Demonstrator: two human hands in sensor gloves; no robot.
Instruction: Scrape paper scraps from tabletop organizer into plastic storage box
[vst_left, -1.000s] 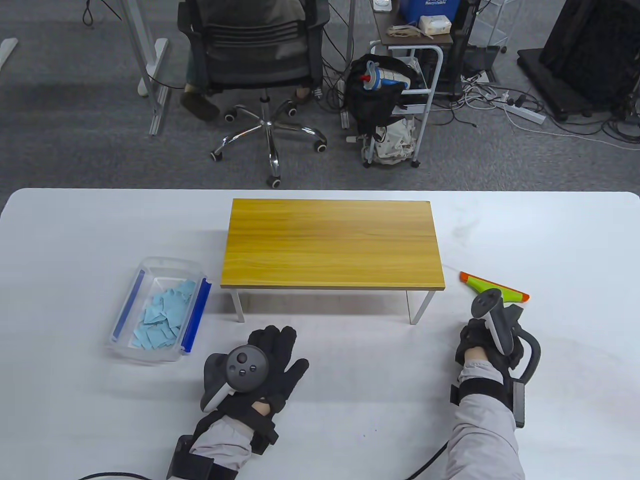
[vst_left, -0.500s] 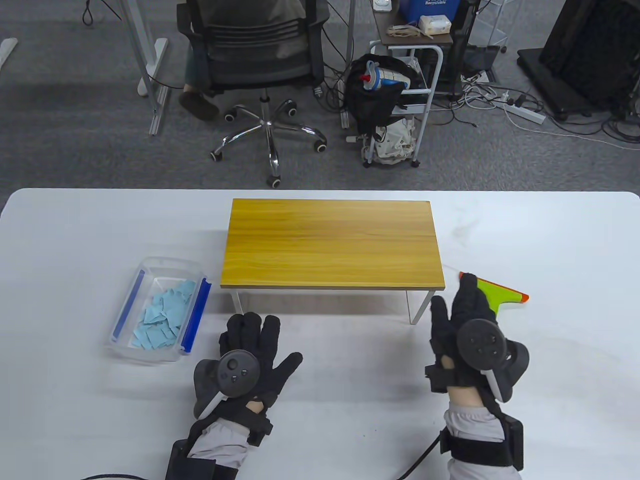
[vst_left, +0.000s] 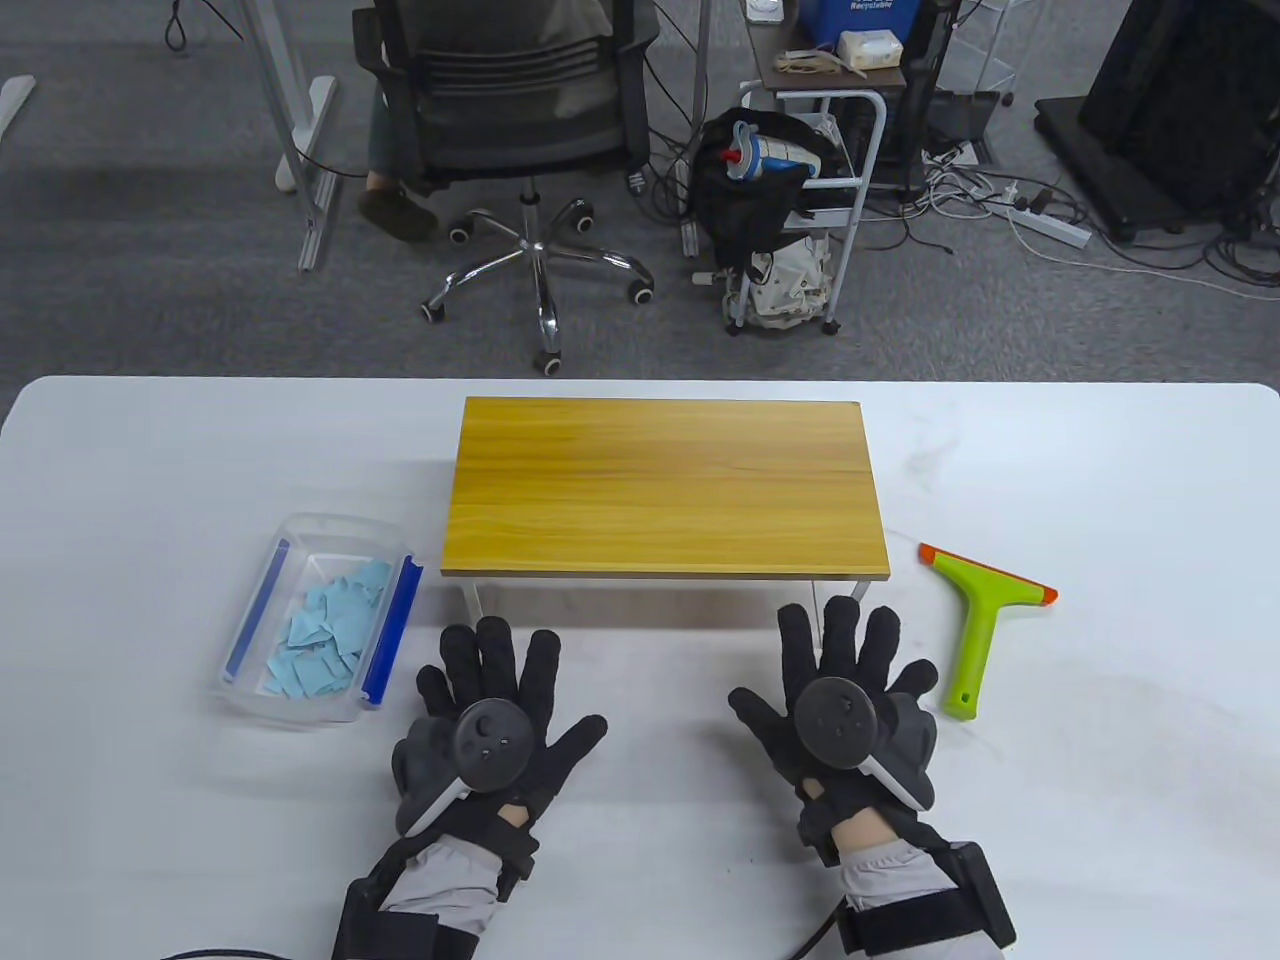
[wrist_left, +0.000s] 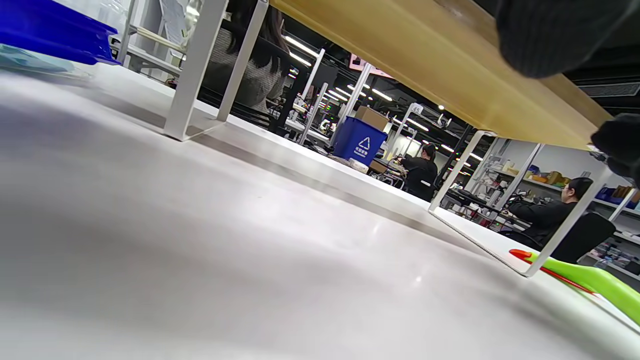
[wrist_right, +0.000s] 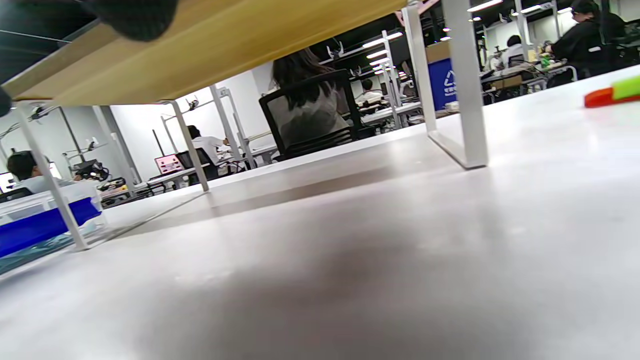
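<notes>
Both hands, left hand (vst_left: 490, 715) and right hand (vst_left: 845, 705), lay spread; we judged the stiff, light squeegee (vst_left: 980, 625) at three o'clock best gripped by its handle.

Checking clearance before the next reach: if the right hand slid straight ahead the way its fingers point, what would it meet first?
Probably the near right white metal leg of the wooden-topped tabletop organizer; the right hand has its fingertips right by it, though depth is unclear.

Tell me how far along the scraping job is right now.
It looks done: the blue paper scraps lie in the plastic box, and the organizer top shows none. The scraper lies on the table, unheld. The left hand and right hand rest flat. Nothing visible remains.
</notes>
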